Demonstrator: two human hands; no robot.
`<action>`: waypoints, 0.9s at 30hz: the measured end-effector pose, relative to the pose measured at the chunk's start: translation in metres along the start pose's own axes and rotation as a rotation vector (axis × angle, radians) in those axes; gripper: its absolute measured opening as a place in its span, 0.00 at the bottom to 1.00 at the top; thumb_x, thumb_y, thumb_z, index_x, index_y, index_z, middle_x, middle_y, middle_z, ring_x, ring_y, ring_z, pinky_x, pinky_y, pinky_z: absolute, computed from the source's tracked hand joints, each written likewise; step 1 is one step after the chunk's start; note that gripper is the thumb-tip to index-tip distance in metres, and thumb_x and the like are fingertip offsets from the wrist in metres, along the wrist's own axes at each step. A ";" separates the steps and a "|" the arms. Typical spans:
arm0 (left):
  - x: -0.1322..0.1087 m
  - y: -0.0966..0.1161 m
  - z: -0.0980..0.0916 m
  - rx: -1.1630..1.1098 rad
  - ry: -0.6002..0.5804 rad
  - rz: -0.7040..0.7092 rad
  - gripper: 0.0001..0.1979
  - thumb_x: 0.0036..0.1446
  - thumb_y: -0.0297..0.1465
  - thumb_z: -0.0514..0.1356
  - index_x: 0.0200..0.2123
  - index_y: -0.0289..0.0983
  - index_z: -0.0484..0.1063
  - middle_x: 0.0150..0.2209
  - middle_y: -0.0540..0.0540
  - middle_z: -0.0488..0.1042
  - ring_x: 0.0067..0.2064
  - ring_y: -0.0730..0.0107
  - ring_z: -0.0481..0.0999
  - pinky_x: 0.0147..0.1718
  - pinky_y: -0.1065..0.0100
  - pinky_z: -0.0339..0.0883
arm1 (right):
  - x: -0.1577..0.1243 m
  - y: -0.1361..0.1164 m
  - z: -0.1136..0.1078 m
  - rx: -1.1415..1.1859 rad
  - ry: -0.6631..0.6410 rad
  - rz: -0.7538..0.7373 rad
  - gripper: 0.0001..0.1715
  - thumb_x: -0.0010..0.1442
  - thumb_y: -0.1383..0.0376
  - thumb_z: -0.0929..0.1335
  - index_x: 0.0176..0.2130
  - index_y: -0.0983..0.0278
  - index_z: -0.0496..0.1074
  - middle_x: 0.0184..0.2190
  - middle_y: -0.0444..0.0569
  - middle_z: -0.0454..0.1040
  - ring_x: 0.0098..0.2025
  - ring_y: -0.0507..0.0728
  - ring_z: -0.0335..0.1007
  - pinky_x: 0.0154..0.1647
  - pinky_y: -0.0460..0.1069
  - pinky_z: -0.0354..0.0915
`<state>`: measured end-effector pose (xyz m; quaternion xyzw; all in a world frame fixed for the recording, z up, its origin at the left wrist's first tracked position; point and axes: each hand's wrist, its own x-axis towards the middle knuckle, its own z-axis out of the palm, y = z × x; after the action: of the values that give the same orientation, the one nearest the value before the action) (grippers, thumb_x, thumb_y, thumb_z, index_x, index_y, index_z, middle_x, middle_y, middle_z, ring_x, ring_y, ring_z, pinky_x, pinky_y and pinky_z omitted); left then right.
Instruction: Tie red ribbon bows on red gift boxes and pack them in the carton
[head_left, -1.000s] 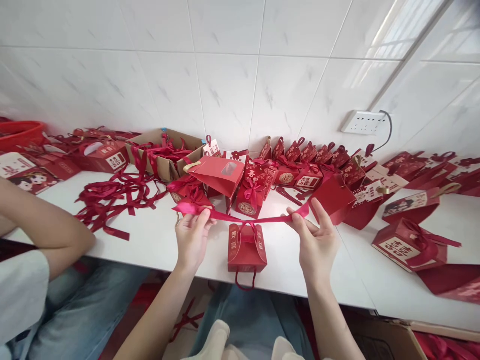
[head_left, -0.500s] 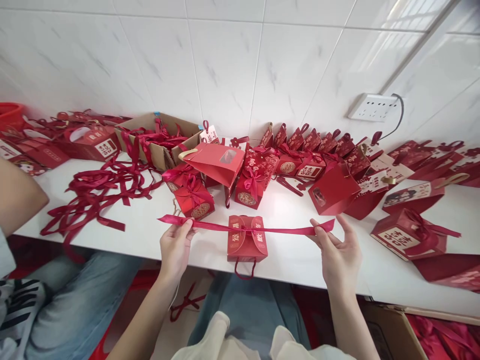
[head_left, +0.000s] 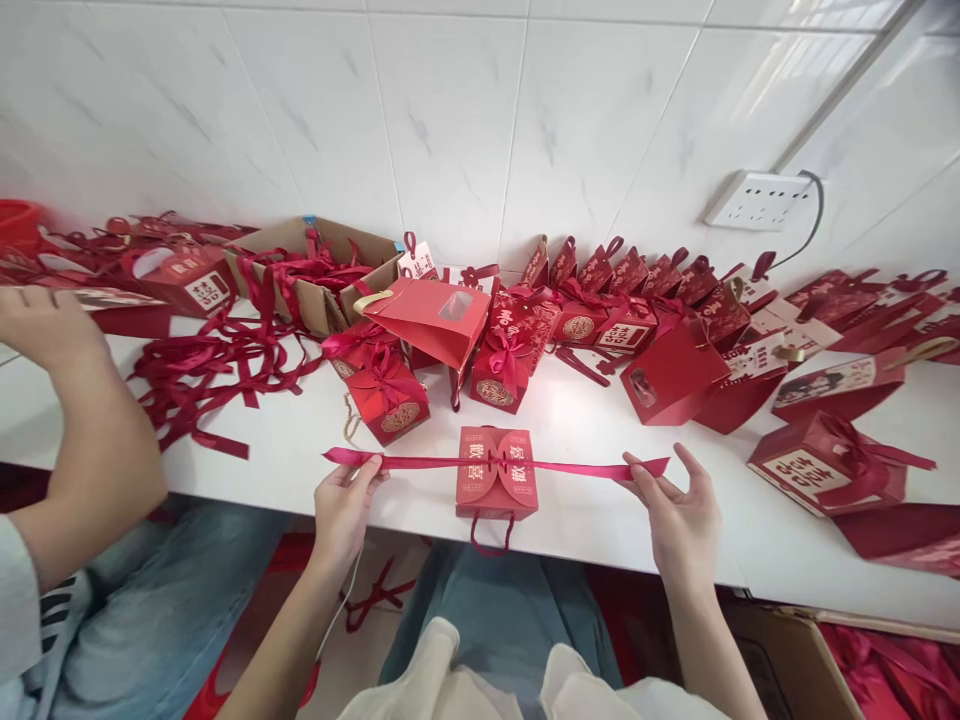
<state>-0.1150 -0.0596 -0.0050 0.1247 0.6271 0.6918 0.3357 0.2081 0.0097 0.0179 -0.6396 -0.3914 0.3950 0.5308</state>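
a glossy, grey-veined tiled wall (head_left: 450,120) stands behind a white table (head_left: 585,515).

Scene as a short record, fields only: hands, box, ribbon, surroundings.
left_hand: left hand, pinching the ribbon near one end
right_hand: right hand, pinching near its other end
ribbon_state: stretched across the box top, gathered at the middle; knot unclear
box: red box, flaps folded over, cord handle toward the wearer
behind_left: loose ribbons and cardboard carton
co_worker: a hand at far left
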 end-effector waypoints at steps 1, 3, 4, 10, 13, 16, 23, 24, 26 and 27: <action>0.001 -0.002 -0.004 0.098 -0.026 -0.012 0.16 0.34 0.36 0.68 0.24 0.32 0.71 0.22 0.49 0.71 0.27 0.69 0.72 0.34 0.63 0.71 | 0.002 0.002 -0.001 -0.030 -0.013 0.002 0.45 0.49 0.54 0.73 0.61 0.64 0.55 0.32 0.48 0.79 0.39 0.61 0.77 0.57 0.64 0.58; 0.002 -0.002 -0.012 0.350 -0.125 0.003 0.17 0.37 0.40 0.66 0.27 0.32 0.72 0.25 0.46 0.73 0.29 0.64 0.74 0.36 0.60 0.70 | 0.005 0.005 -0.005 -0.115 -0.063 0.009 0.44 0.51 0.54 0.71 0.60 0.64 0.54 0.33 0.49 0.79 0.37 0.61 0.77 0.55 0.64 0.60; 0.002 0.000 -0.016 0.473 -0.157 0.071 0.18 0.40 0.40 0.65 0.30 0.32 0.72 0.28 0.45 0.74 0.31 0.62 0.74 0.37 0.58 0.70 | 0.007 0.007 -0.007 -0.184 -0.079 0.001 0.43 0.52 0.54 0.70 0.60 0.64 0.54 0.34 0.50 0.78 0.36 0.61 0.77 0.53 0.65 0.62; -0.013 0.031 -0.008 0.774 -0.169 0.813 0.13 0.53 0.36 0.57 0.41 0.36 0.69 0.46 0.41 0.69 0.51 0.59 0.69 0.52 0.58 0.63 | 0.010 0.001 0.003 -0.535 0.091 -0.537 0.23 0.54 0.53 0.67 0.44 0.66 0.70 0.52 0.63 0.64 0.46 0.66 0.69 0.44 0.61 0.66; -0.017 0.038 0.017 0.828 -0.631 0.558 0.13 0.59 0.38 0.53 0.40 0.38 0.70 0.44 0.44 0.72 0.48 0.62 0.72 0.49 0.63 0.65 | 0.004 -0.010 0.028 -0.435 -0.319 -0.603 0.16 0.60 0.54 0.62 0.38 0.62 0.71 0.44 0.56 0.70 0.49 0.62 0.67 0.47 0.56 0.65; -0.016 0.036 0.039 0.873 -0.927 0.301 0.16 0.60 0.42 0.51 0.36 0.37 0.71 0.36 0.47 0.74 0.40 0.65 0.73 0.41 0.66 0.66 | -0.002 -0.022 0.049 -0.398 -0.762 -0.417 0.15 0.61 0.54 0.62 0.37 0.61 0.70 0.37 0.50 0.74 0.41 0.57 0.71 0.42 0.51 0.66; -0.009 0.040 0.048 0.749 -1.063 0.112 0.19 0.57 0.45 0.53 0.24 0.36 0.62 0.18 0.55 0.61 0.21 0.76 0.62 0.24 0.73 0.57 | -0.002 -0.029 0.054 -0.368 -0.897 -0.299 0.21 0.62 0.53 0.59 0.26 0.63 0.66 0.26 0.46 0.72 0.31 0.54 0.67 0.34 0.48 0.62; -0.009 0.041 0.048 0.739 -1.070 0.083 0.18 0.57 0.44 0.53 0.24 0.36 0.62 0.16 0.56 0.60 0.20 0.77 0.61 0.23 0.73 0.56 | -0.001 -0.029 0.053 -0.337 -0.912 -0.280 0.23 0.63 0.52 0.58 0.25 0.63 0.66 0.26 0.46 0.71 0.31 0.55 0.68 0.36 0.48 0.62; -0.007 0.042 0.047 0.716 -1.086 0.026 0.17 0.57 0.44 0.54 0.25 0.36 0.63 0.15 0.57 0.61 0.18 0.78 0.59 0.20 0.74 0.55 | 0.000 -0.029 0.052 -0.282 -0.915 -0.255 0.24 0.62 0.51 0.58 0.25 0.63 0.67 0.26 0.47 0.71 0.32 0.55 0.68 0.37 0.49 0.63; -0.007 0.042 0.047 0.706 -1.095 -0.003 0.16 0.56 0.43 0.55 0.26 0.36 0.64 0.14 0.57 0.62 0.17 0.79 0.59 0.19 0.75 0.55 | 0.001 -0.029 0.052 -0.269 -0.903 -0.251 0.24 0.61 0.50 0.59 0.25 0.63 0.68 0.27 0.48 0.70 0.33 0.55 0.68 0.37 0.49 0.63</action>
<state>-0.0954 -0.0268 0.0455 0.5612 0.5551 0.2798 0.5465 0.1584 0.0338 0.0395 -0.4151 -0.7043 0.5117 0.2643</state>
